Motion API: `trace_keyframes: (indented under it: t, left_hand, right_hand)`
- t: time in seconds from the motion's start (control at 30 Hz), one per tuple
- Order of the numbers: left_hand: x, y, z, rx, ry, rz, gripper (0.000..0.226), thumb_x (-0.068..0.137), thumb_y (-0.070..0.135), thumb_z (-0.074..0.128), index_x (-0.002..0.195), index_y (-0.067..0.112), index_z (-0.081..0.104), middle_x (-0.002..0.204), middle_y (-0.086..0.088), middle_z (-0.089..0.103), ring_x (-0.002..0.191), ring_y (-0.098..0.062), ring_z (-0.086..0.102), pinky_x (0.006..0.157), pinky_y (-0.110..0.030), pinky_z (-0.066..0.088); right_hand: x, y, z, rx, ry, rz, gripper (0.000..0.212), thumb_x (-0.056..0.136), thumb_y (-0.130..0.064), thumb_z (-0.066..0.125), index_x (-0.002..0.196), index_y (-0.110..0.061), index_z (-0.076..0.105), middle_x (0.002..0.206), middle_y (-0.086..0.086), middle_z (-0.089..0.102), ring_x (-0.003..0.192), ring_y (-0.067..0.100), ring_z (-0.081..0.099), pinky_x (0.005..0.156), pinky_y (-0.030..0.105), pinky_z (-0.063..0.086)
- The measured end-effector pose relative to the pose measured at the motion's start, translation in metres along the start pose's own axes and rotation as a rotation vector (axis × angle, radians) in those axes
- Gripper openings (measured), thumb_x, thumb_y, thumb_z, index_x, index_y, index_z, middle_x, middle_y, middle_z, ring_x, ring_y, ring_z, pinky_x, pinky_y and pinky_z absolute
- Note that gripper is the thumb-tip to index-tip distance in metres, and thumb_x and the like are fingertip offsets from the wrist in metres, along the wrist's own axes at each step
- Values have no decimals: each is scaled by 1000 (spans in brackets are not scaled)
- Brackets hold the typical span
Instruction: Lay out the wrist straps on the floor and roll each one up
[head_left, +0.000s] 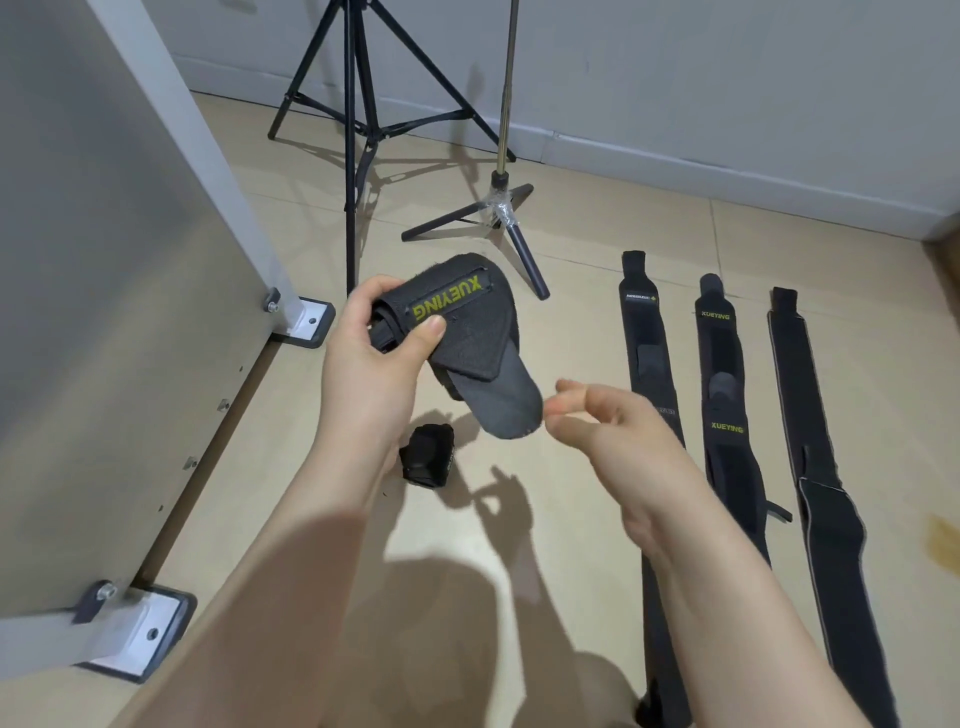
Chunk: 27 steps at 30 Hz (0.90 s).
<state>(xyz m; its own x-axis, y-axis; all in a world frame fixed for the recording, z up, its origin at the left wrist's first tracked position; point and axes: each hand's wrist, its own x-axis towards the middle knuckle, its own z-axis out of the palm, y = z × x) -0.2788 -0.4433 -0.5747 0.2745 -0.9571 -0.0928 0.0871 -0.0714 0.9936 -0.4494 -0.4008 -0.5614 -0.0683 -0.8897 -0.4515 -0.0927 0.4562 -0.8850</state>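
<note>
Left hand (382, 348) grips a partly rolled wrist strap (457, 332) above the floor (545, 545), thumb and fingers (428, 328) clamped on the roll; its loose tail hangs toward the right hand (613, 431), whose fingers are loosely curled, apart, holding nothing. 1 rolled strap (427, 455) lies on the floor below. 3 flat straps (724, 405) lie parallel at right, apart. A white panel (104, 312) bounds the left edge; tripods (363, 130) stand near the wall.
</note>
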Motion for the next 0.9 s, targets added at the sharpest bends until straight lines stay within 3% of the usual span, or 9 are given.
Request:
trace_keyframes:
  t: [0.07,0.17,0.27,0.37,0.47,0.57,0.73,0.8,0.9]
  left_hand:
    - [-2,2,-1,47,-47,13,31,80,10,70,99,32,58,97,3,65,85,-9,62,80,-23,51]
    - [-8,8,4,53,-156,21,34,80,0,69,102,24,59,94,4,65,78,2,61,69,-9,46]
    - [-11,14,5,48,-229,-19,37,80,5,70,111,21,59,84,7,68,74,2,62,70,-11,48]
    - [-16,17,7,-19,-263,-116,34,80,9,69,111,20,58,75,6,70,67,-6,65,65,-16,52]
    - [-21,14,13,-95,-255,-274,31,81,20,68,109,16,56,87,-6,70,61,-14,66,60,-22,54]
    - [-23,10,15,-219,-332,-391,57,78,32,73,126,12,48,106,-10,70,86,-28,69,83,-38,56]
    - [-27,7,16,-74,-462,-262,72,74,2,71,136,23,39,116,-12,66,99,-30,67,92,-43,51]
    - [-27,10,17,21,-437,-178,63,79,-8,67,132,18,46,115,-12,66,97,-35,67,92,-44,51]
    - [-25,13,15,86,-436,-56,44,82,-15,58,117,13,57,105,-9,68,86,-27,69,79,-29,56]
  right_hand:
    - [2,2,-6,-54,16,23,20,90,-15,61,109,-20,61,125,-3,57,119,11,48,89,22,34]
    - [4,-4,-7,25,96,-226,54,90,-21,62,136,-36,37,144,-13,38,132,5,36,105,26,30]
    - [8,-7,-9,-13,-76,-445,66,85,-16,68,135,-41,33,146,-17,36,135,4,35,110,26,29]
    - [12,-6,-10,-24,-168,-473,68,74,-15,70,133,-34,42,141,-6,47,128,9,48,109,37,39]
    - [11,-6,-8,-55,-87,-472,66,68,-12,76,124,-35,50,127,-8,57,115,11,57,101,39,47]
    - [10,-8,-6,58,35,-451,57,71,0,78,113,-31,56,106,-13,66,98,8,65,86,30,54]
    - [12,-7,-13,304,18,-310,50,72,-3,75,117,-18,57,104,1,69,91,11,66,77,25,52]
    - [10,-8,-12,256,-1,-343,48,77,-2,73,119,-18,57,107,0,68,93,10,66,79,23,51]
    - [7,-9,-9,120,11,-432,49,80,-5,70,124,-22,53,115,-2,63,101,5,63,87,23,50]
